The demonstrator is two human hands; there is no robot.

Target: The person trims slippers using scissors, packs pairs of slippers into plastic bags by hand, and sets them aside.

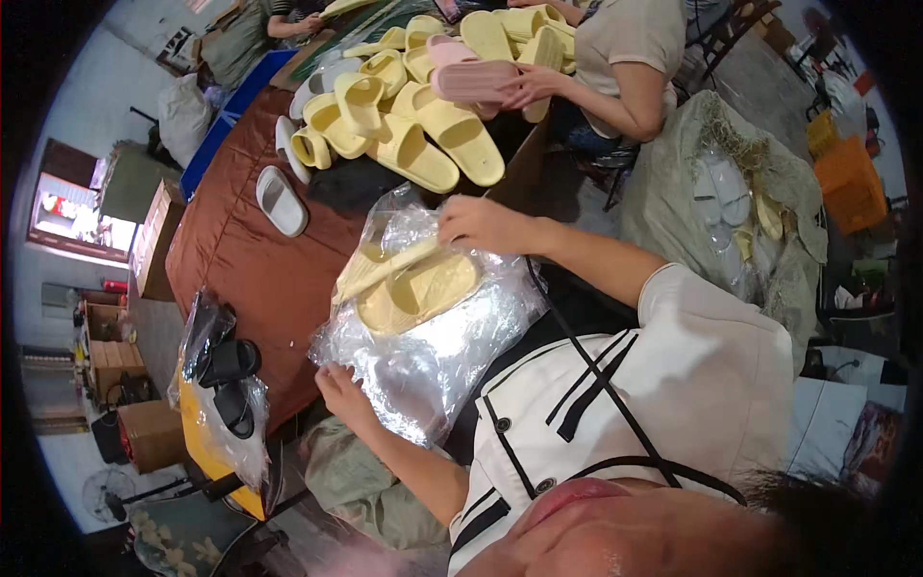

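the brown-covered desk [240,260] carries a pile of yellow slippers [415,152]; at its near side is a clear plastic bag [423,370], two pale yellow slippers [437,288] in or on it; the right hand [488,225] curls, the left hand [348,396] is narrow, both at bag edges, whether gripping i cannot tell

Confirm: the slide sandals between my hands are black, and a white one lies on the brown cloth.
Not black: the head view shows yellow slide sandals between your left hand and right hand. A white slide does lie on the brown cloth.
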